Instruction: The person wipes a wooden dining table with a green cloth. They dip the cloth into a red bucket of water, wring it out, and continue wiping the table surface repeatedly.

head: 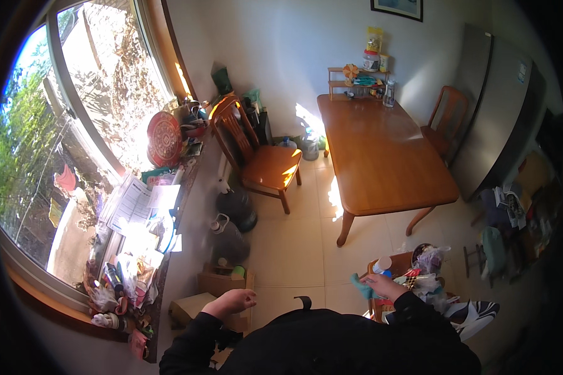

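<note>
My right hand [385, 286] grips a teal cloth [363, 287] beside a wooden chair [380, 313] heaped with goods. A white-capped bottle [382, 265], plastic bags [424, 286] and small packets crowd the chair right by that hand. My left hand [231, 303] hovers above some cardboard boxes [192, 307], its fingers loosely bent and nothing visible in them. What lies under my black sleeves is hidden.
A wooden dining table [384, 159] stands ahead, with another wooden chair [272, 161] to its left. Papers and odds and ends cover the windowsill [187, 187]. Large water jugs [227, 239] line the wall below. A grey refrigerator [492, 112] is at the right.
</note>
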The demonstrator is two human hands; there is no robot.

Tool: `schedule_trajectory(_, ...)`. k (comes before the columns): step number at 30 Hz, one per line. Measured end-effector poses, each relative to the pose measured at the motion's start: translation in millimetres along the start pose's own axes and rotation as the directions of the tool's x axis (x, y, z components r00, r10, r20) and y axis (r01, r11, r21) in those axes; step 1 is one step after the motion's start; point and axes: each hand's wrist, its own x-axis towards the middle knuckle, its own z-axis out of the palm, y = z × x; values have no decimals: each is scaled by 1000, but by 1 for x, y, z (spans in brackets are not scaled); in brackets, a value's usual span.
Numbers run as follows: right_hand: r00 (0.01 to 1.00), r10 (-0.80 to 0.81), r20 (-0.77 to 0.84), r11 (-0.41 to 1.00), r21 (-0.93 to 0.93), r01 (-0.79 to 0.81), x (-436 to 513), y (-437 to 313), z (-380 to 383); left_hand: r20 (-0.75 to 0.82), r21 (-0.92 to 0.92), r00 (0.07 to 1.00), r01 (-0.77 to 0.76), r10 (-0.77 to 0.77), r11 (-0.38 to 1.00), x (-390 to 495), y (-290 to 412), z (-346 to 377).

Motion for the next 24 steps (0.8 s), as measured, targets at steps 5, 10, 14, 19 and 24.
schedule_trajectory(5,950,-271,-152,959,-131,252,70,-79,-37,12,-111,996,-86,87,990,56,-8,-68)
schedule_trajectory(10,959,-197,-203,882,391,264,133,-143,-45,61,-49,974,-215,218,975,140,-3,-147)
schedule_trajectory(14,954,-265,-139,754,586,295,170,-202,-57,140,-10,909,-396,394,918,221,35,-201)
schedule_trajectory(19,945,-318,-78,693,660,288,214,-262,-62,87,-130,799,-583,595,802,301,86,-233)
schedule_trajectory(24,942,-312,-124,550,785,286,260,-275,-86,271,-302,725,-560,633,771,375,110,-236)
